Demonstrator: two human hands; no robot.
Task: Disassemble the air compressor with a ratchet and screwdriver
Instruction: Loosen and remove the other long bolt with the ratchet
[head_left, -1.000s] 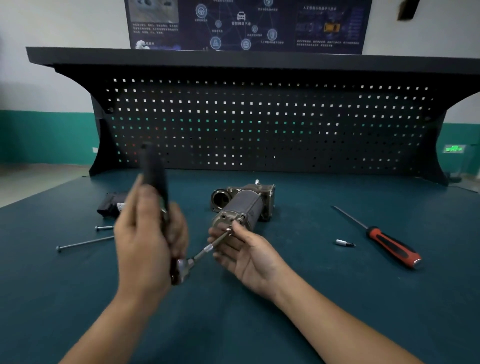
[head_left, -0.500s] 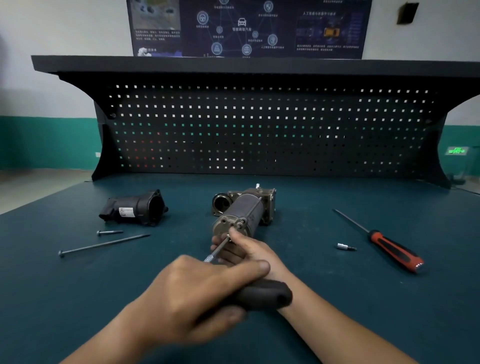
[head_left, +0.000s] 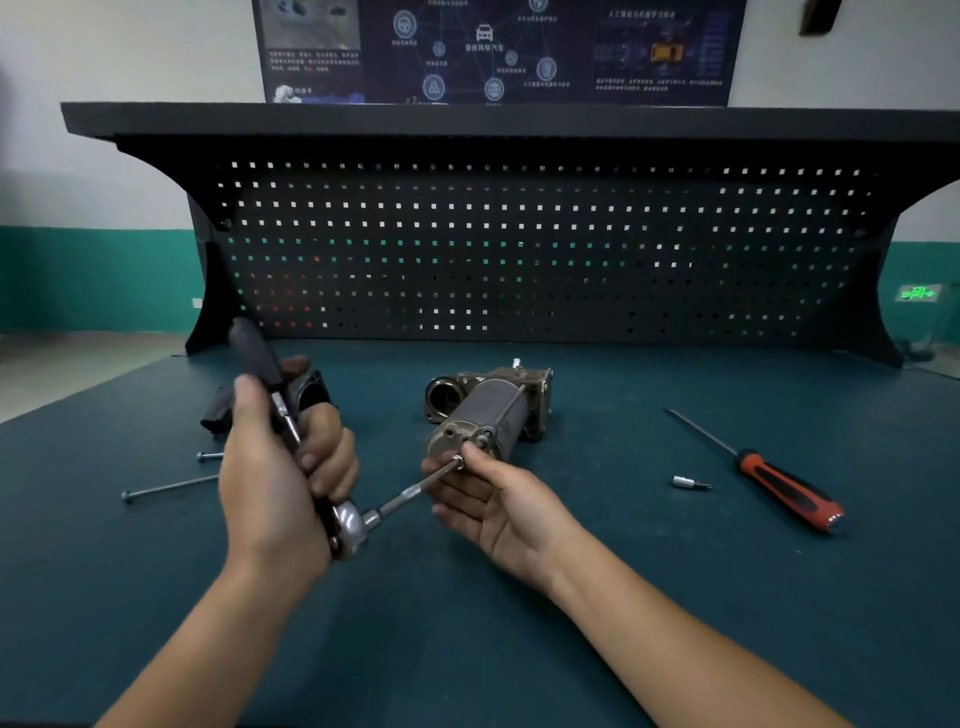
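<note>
The air compressor (head_left: 488, 410) lies on the bench's green mat, its round motor end facing me. My left hand (head_left: 280, 478) grips the ratchet (head_left: 348, 525) by its black handle, which points up and away. A long extension bar runs from the ratchet head to a bolt on the compressor's end face. My right hand (head_left: 498, 504) rests below that end face, fingertips pinching the bar's tip at the bolt. A red-and-black screwdriver (head_left: 779, 486) lies to the right.
A removed black housing (head_left: 311, 392) sits behind my left hand. A long bolt (head_left: 166, 487) and a short one (head_left: 208, 456) lie at the left. A small bit (head_left: 685, 483) lies near the screwdriver. A perforated black back panel (head_left: 519, 249) closes the far side.
My left hand has swung the ratchet handle from low and to the right back up to the left, as it stood a second ago. My right hand has stayed at the bolt.
</note>
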